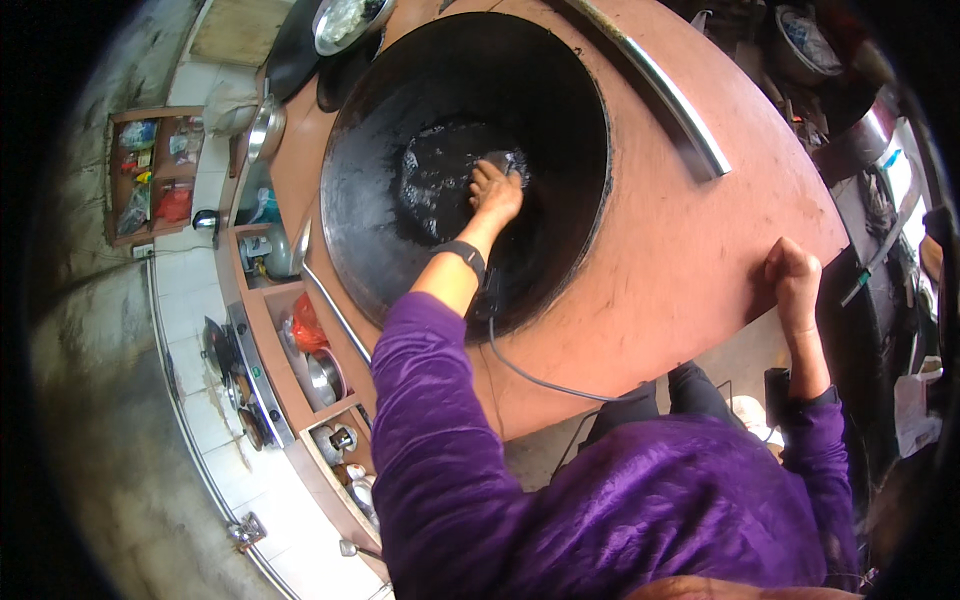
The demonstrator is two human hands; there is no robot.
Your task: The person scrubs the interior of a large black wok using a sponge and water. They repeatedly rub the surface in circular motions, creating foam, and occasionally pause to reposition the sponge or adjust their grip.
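A large black wok (555, 97) is set into a reddish-orange stove counter (660, 262). Shallow liquid with some froth (431, 180) covers part of its bottom. My left hand (496, 193) reaches down into the wok with its fingers curled at the wet patch. A small blurred greyish patch shows by the fingertips; whether the hand grips something there cannot be told. At the counter's right edge, my right hand (795, 271) is closed in a fist with nothing visible in it. Over the wok's near rim, a grey cable (540, 377) leads to a dark end piece (491, 296).
A metal-ended, curved pole (675, 105) lies across the far right of the counter. Left of the wok are a long-handled ladle (322, 281) and a metal pot (266, 131). A bowl (351, 26) stands beyond. Lower left, a gas stove (259, 375) adjoins shelves holding pans (324, 375).
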